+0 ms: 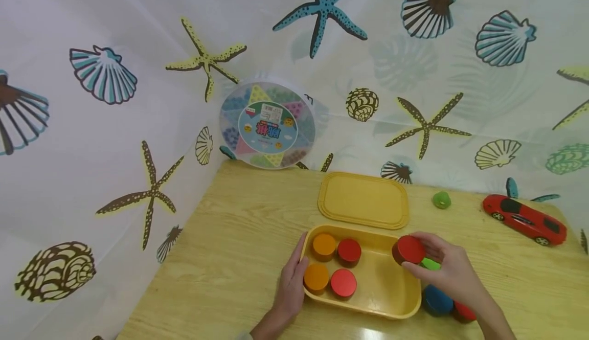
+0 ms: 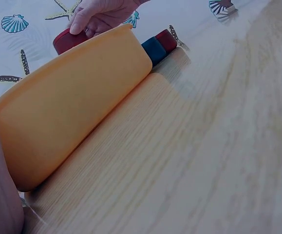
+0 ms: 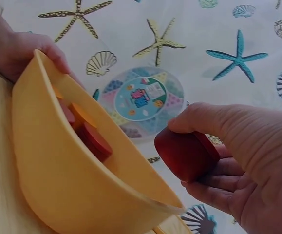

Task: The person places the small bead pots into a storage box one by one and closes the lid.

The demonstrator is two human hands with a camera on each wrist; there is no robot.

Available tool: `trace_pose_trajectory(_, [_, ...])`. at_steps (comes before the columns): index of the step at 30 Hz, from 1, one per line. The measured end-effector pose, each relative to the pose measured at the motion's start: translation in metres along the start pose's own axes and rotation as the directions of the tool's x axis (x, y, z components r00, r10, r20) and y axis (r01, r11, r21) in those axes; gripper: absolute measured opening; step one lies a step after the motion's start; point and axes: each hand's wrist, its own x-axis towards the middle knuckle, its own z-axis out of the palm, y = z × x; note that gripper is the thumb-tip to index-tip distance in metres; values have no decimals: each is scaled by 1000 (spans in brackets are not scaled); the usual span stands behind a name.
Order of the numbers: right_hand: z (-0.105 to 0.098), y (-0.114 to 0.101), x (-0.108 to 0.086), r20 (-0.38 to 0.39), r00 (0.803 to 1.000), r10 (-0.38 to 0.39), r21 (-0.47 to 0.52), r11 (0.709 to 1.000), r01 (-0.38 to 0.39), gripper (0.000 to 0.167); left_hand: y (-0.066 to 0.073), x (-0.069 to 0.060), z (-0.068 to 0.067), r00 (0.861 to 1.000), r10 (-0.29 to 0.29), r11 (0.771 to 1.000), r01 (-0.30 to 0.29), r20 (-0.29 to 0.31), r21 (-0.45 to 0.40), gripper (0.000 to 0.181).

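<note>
A yellow plastic box (image 1: 386, 289) stands on the table, its long side running left to right. Inside its left half are two orange cylinders (image 1: 324, 247) and two red cylinders (image 1: 343, 283). My left hand (image 1: 291, 284) grips the box's left end, the thumb at the rim and the fingers along the outer wall. Over the right end of the box, my right hand (image 1: 444, 263) pinches another red cylinder (image 3: 187, 153) between thumb and fingers, raised above the rim. Just right of the box, partly under the right arm, lie a blue cylinder (image 1: 437, 300), a red one (image 1: 463, 312) and something green (image 1: 431, 264).
Behind the box lies a flat yellow lid (image 1: 363, 199). A small green object (image 1: 442, 200) and a red toy car (image 1: 524, 219) are at the back right. A round bead case (image 1: 268, 125) leans against the patterned cloth (image 1: 368, 140) behind the wooden table (image 1: 207, 263).
</note>
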Motion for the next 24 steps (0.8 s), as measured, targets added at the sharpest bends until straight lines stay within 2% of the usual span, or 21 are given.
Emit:
trace_pose_trajectory(8, [30,2,12,66,991,-120,35,992,118,54,0,0,-1,1000,11,1000,-11,-6,8,54])
trace_pose_trajectory(14, [46,0,20,153,979,-132,23,991,130,56,-2,1,0,1000,6,1000,-6,-13,9,54])
trace_pose_trajectory(17, [53,1,24,185,974,-132,-24,990,139,53,0,0,0,1000,-2,1000,2,-13,-4,54])
trace_pose_trajectory(20, [60,1,27,181,977,-113,-106,985,134,51,1,0,0,1000,-2,1000,2,-9,-14,54])
trace_pose_trajectory(24, [66,1,30,167,979,-113,-218,965,148,52,0,-1,0,1000,9,1000,-9,-5,-18,54])
